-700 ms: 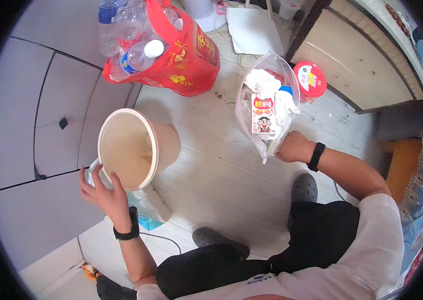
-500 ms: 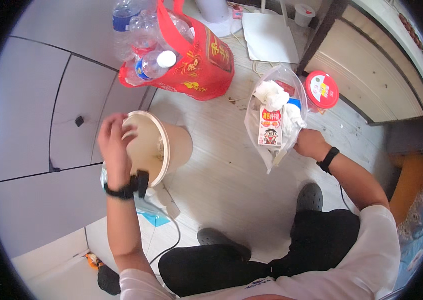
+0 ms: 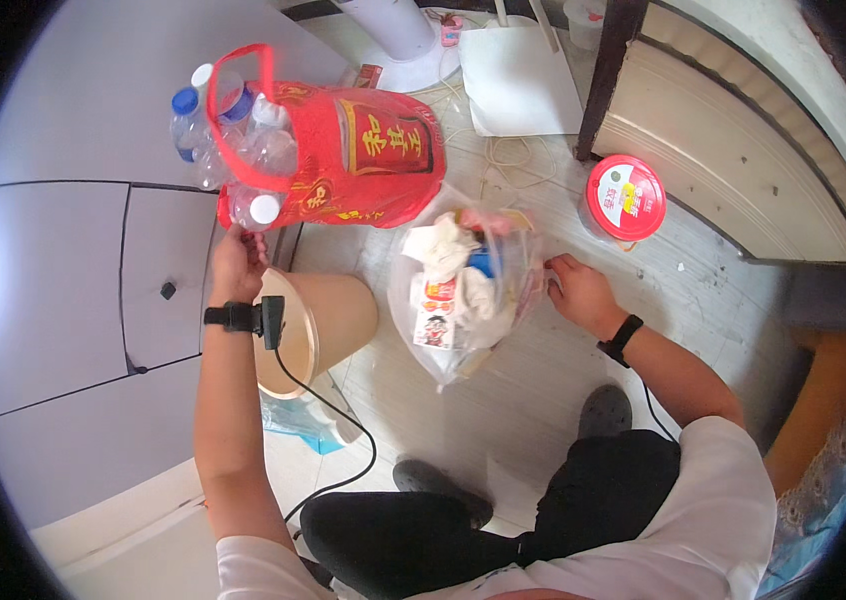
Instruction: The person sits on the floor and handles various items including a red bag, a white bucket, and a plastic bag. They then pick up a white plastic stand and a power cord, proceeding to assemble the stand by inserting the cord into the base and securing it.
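My left hand is closed at the near rim of a red tote bag, just below a white-capped bottle; its fingertips are partly hidden. The tote leans left, and several clear plastic bottles show at its mouth. On the floor between my hands sits a clear plastic bag filled with crumpled white tissues, a milk carton and other rubbish. Beside that bag's right edge, my right hand has its thumb and fingers apart. Whether its fingertips touch the plastic I cannot tell.
A cream bin stands under my left wrist, beside grey drawers. A red-lidded tub stands right of the plastic bag, near a cabinet. A white board and loose cables lie at the back.
My left hand has moved from over the bin forward to the tote, which has tipped left. The plastic bag now sits farther left, and my right hand's fingers have spread.
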Demonstrator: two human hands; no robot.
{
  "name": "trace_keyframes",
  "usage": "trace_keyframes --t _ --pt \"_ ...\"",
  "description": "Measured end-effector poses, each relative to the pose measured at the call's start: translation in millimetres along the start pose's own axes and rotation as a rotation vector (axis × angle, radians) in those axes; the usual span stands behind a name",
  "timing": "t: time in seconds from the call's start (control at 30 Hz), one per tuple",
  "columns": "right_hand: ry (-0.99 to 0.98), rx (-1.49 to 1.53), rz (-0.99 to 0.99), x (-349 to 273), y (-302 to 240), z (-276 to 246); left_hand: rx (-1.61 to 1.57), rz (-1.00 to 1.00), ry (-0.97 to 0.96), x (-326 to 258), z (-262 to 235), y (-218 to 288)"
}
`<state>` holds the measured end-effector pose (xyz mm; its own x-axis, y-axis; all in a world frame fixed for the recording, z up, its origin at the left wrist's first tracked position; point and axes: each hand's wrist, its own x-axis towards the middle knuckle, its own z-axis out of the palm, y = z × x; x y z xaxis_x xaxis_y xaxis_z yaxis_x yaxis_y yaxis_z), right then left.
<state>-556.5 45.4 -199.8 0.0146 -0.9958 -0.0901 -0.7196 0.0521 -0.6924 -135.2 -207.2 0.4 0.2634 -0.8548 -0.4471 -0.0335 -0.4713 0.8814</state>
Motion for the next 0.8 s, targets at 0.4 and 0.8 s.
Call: trace_keyframes --t 0.4,0.8 --pt "0.122 0.17 -0.057 2.7 1.8 38.9 -0.186 0.127 0.202 5.5 -83.6 -37.1" --pt "0.044 0.149 -0.027 34.3 -6.4 66.8 -0.137 0.121 0.27 -17.2 -148.4 -71.4"
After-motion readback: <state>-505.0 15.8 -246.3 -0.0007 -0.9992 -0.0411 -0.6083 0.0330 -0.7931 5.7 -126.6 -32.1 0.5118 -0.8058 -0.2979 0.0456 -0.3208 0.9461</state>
